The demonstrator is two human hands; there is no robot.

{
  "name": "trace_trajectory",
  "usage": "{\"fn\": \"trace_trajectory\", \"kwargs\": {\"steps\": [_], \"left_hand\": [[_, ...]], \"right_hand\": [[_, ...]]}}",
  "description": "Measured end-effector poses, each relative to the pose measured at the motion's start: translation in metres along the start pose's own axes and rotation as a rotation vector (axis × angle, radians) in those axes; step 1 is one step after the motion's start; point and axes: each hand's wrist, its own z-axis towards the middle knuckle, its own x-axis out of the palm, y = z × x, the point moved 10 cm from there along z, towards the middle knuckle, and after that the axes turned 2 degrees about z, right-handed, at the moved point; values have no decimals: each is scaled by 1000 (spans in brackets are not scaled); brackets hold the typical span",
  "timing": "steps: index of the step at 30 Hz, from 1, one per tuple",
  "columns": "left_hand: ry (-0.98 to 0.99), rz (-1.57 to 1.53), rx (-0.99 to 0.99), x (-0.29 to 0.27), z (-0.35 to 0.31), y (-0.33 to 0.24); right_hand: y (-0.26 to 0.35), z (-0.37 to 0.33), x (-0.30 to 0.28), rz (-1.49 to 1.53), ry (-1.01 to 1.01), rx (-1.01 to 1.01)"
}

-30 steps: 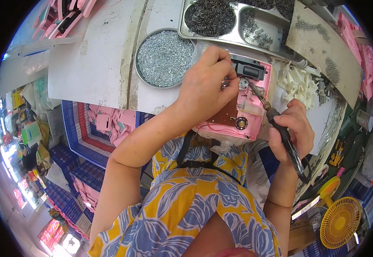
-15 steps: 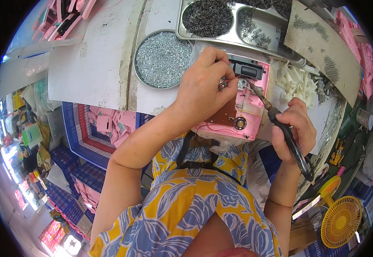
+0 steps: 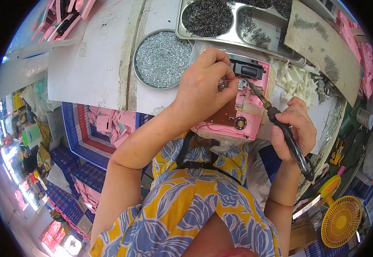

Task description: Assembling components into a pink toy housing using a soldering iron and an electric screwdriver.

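Observation:
In front of me lies an open pink plastic housing with a black battery compartment, a brown board and a small round speaker. My left hand reaches over its left side, thumb and fingers pinched on a thin red wire. My right hand grips the black handle of a soldering iron. The iron's tip points up and left into the housing, close to my left fingertips. My left hand hides part of the housing and its wiring.
Left of the housing sits a round metal dish of small screws. A steel tray with dark springs stands behind, white plastic parts to the right. A blue crate holds pink pieces; a yellow fan is lower right.
Almost nothing differs. The soldering iron's tip has shifted very slightly beside my left fingertips, while both hands keep their holds.

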Motion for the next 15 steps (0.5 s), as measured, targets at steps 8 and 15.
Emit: {"fn": "trace_trajectory", "kwargs": {"steps": [8,15], "left_hand": [[-43,-2,-19,-2,-2,1],[-61,-7,-10,-3,-2,1]], "right_hand": [[-2,5,3,-15,20,13],[-4,9,7,-16,27,26]]}}
